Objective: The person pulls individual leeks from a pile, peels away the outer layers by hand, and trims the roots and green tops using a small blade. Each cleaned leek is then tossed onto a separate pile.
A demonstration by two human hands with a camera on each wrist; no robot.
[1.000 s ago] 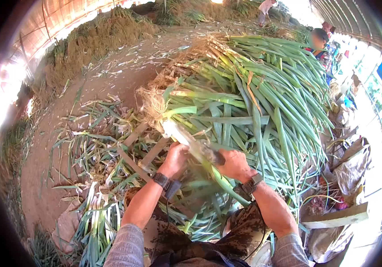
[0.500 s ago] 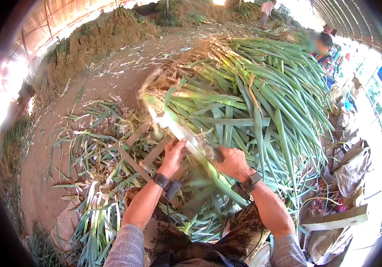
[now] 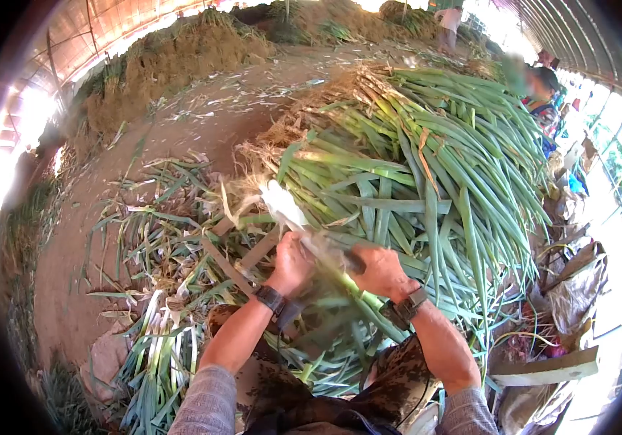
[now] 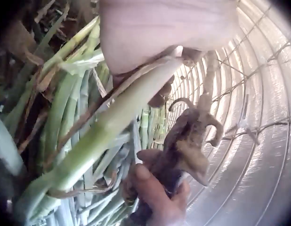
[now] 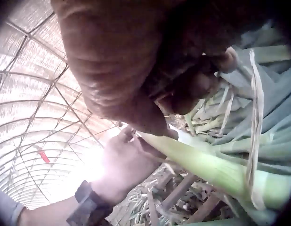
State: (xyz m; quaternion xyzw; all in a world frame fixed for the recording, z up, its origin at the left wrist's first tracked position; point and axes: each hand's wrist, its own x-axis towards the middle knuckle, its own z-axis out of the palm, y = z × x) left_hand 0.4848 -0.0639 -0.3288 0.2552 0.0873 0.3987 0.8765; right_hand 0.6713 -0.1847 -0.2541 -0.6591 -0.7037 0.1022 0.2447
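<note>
A large green onion [image 3: 285, 205] slants across my lap, its bare white end up and to the left, its green leaves toward my knees. My left hand [image 3: 294, 262] grips its white shank. Just to the right, my right hand [image 3: 381, 272] lies by the stalk where the white turns green, blurred there by motion. The left wrist view shows the right hand's fingers [image 4: 157, 195] curled round a dark brown, ragged thing [image 4: 183, 146] with curled ends; I cannot tell what it is. Seen from the right wrist, the pale green stalk [image 5: 206, 167] passes close under the right thumb.
A big heap of green onions [image 3: 427, 159] lies ahead and right. Cut trimmings [image 3: 173, 232] cover the ground at left, beside a cleaned bunch [image 3: 157, 344]. A wooden board [image 3: 546, 367] and crumpled sacking [image 3: 575, 286] lie at right. Another person [image 3: 543, 90] is behind the heap.
The head view has shifted slightly. A loose pale strip near the onion's root end has dropped lower. My left hand, looser half a second ago, is now curled more closely round the shank.
</note>
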